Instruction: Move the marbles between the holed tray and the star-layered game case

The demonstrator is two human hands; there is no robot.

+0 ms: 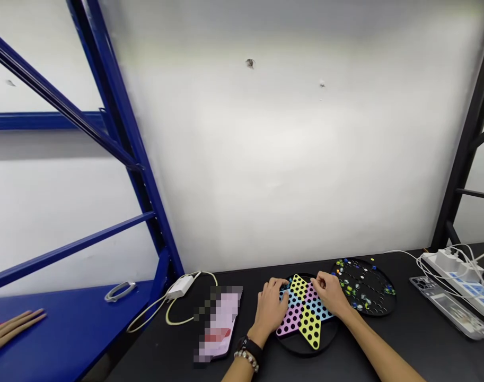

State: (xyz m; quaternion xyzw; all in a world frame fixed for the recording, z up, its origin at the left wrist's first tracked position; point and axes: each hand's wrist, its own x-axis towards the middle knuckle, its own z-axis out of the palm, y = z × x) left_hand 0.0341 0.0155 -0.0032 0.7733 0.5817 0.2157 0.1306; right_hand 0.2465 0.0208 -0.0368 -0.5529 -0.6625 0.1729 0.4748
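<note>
A star-shaped peg board with yellow, pink and blue arms and black holes lies on a round black base. My left hand, with a dark watch strap and a beaded bracelet at the wrist, curls over the star's left side near a blue arm. My right hand rests on the star's upper right, its fingers bent over the pink and blue area. Whether either hand grips the star or something small is hidden. Beyond my right hand lies a round black board scattered with coloured marbles.
A pixelated phone lies left of the boards, next to a white charger with its cable. A power strip and a flat grey panel sit at right. Another person's hand lies on a blue shelf.
</note>
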